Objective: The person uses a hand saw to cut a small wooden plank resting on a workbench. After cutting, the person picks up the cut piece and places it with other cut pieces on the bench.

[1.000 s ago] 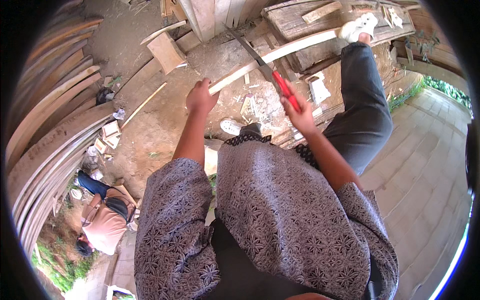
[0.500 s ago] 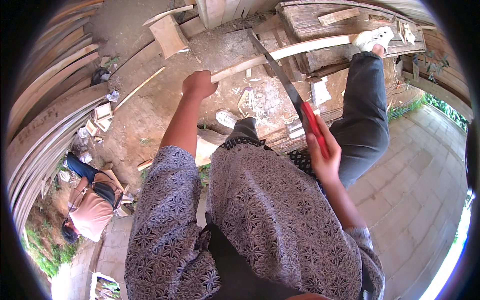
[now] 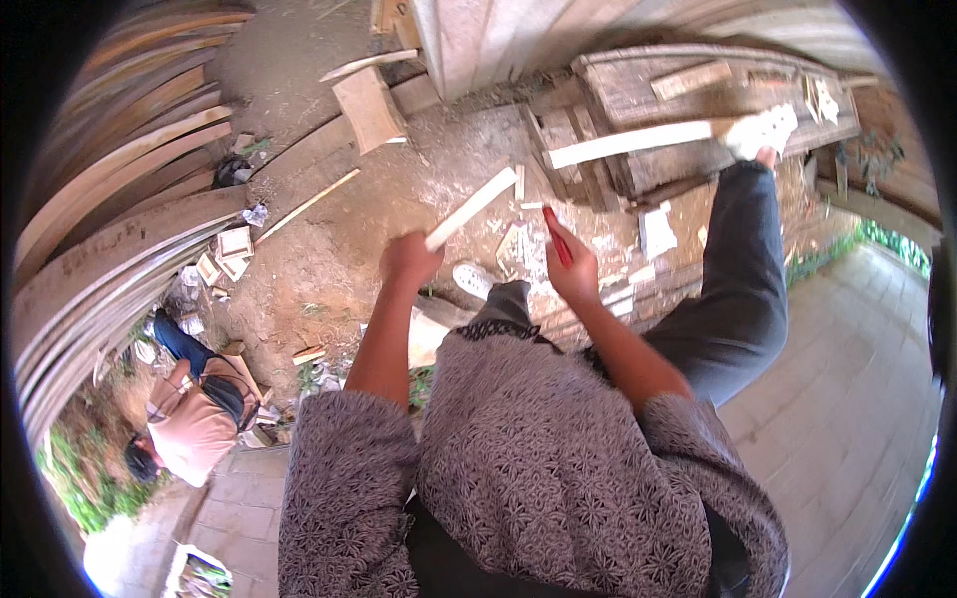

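Note:
My left hand (image 3: 411,261) is closed around one end of a short pale wooden strip (image 3: 474,207), which slants up to the right, clear of the bench. In my right hand (image 3: 574,274) is a saw by its red handle (image 3: 558,237); its blade can hardly be made out. A second length of strip (image 3: 633,145) lies across the weathered wooden bench (image 3: 623,90), its far end under my white shoe (image 3: 760,132). A gap separates the two strips.
Wood offcuts and scraps (image 3: 513,239) litter the dirt floor. Long boards (image 3: 120,234) are stacked at the left. Another person (image 3: 194,424) bends over at the lower left. A curved wood block (image 3: 369,108) stands farther off. Paving (image 3: 837,339) lies at right.
The single long strip is now in two pieces. My left hand has lowered its piece away from the bench. My right hand has moved up and left with the saw, off the wood.

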{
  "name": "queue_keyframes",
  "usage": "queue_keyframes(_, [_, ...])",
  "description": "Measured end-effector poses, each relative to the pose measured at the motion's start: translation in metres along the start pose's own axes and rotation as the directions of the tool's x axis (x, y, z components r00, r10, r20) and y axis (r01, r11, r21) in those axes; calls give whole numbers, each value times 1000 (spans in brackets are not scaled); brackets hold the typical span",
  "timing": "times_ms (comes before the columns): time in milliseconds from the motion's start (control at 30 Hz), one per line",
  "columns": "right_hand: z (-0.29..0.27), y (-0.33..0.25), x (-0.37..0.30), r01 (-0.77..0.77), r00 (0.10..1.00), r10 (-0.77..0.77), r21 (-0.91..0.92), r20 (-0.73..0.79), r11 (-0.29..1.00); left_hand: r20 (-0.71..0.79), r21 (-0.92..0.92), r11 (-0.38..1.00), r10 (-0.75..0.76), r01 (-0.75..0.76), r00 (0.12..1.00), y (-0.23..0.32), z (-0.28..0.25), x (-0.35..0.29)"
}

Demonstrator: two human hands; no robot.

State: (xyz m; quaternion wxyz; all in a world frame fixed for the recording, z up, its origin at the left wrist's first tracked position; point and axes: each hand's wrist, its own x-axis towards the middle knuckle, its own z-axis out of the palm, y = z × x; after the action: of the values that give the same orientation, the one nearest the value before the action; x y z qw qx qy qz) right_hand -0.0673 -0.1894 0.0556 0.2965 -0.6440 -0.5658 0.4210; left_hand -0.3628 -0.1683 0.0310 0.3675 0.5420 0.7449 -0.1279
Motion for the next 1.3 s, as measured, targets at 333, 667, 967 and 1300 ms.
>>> queue_keyframes(333, [-109,-116,-34,-165,974,126,208,188,964,174,-744,628,-150,229,973,-117,65,-33])
queue_keyframes(667, [-238,-230,-197,363,847,-216,230,-487,903,-152,-226,967,85,-119,985,-114,-70,64])
queue_keyframes(967, [-250,-177,-39,213,861,-31,305,-507,928,56,-762,603,-301,236,952,-308,174,-100])
queue_keyframes(1300, [-328,29,44,54,961,149,687,-232,725,492,-555,416,-534,720,687,-183,303,-337])
